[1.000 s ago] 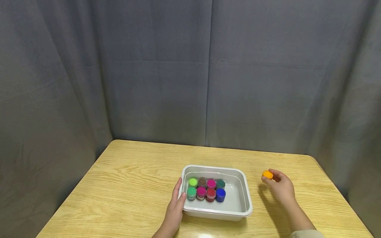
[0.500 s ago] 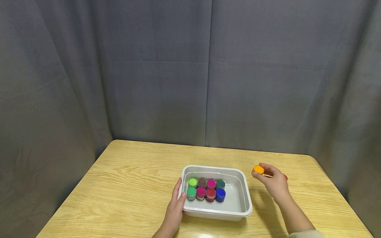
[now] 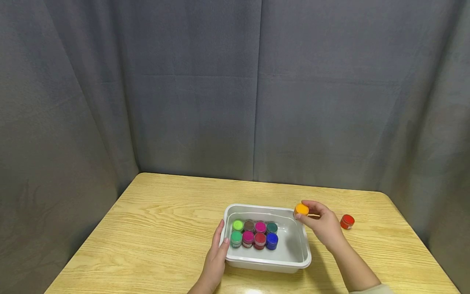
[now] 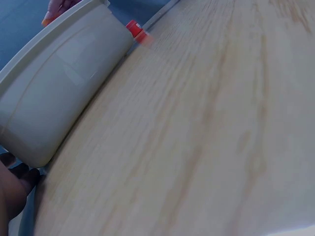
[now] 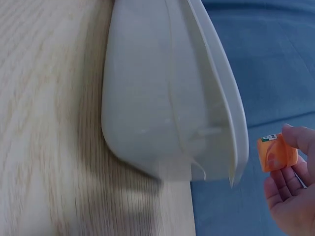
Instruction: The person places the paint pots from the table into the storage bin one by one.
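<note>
A small jar of orange paint (image 3: 301,210) is pinched between the thumb and fingers of my right hand (image 3: 324,226), above the container's back right corner. The right wrist view shows this orange jar (image 5: 276,152) tilted, with a label on it. My left hand (image 3: 214,259) rests against the left side of the white plastic container (image 3: 269,263), its fingers along the outer wall and thumb at the rim. Inside stand two rows of paint jars, among them light green (image 3: 238,225), brown (image 3: 249,226), dark red (image 3: 260,240) and blue (image 3: 272,240).
A red paint jar (image 3: 347,221) stands on the wooden table (image 3: 161,228), right of the container. Grey curtains (image 3: 191,102) hang behind the table and at both sides.
My right hand has moved left with the orange jar, from beside the container to above its back right corner. The red jar has come into view behind it. My left hand has stayed put.
</note>
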Available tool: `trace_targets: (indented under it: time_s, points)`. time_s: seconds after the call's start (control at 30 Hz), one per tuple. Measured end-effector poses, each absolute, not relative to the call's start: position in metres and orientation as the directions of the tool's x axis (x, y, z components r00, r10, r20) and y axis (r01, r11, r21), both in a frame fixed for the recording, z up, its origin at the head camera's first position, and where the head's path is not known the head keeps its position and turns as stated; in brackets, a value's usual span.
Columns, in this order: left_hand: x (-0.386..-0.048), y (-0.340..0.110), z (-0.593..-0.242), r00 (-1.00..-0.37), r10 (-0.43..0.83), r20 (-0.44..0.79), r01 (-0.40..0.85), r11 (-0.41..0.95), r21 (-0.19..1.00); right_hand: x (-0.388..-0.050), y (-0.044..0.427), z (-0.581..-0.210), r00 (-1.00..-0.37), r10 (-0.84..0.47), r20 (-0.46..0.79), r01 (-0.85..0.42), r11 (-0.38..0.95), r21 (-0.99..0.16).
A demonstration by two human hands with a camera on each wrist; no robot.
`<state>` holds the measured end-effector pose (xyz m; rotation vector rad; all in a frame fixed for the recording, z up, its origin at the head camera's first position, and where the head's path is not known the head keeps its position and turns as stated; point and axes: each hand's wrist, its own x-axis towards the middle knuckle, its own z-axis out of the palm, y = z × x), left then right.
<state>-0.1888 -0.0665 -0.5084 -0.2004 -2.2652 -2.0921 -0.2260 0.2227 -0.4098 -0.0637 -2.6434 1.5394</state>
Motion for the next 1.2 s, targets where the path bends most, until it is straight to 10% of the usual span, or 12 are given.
trace_targets:
  time_s: [1.2]
  points:
    - [-0.187,-0.068,-0.507,-0.992,0.063,0.113,0.118,0.081,0.990,-0.216,0.139,-0.433,-0.951,-0.304,-0.047,-0.083,0.400,-0.913]
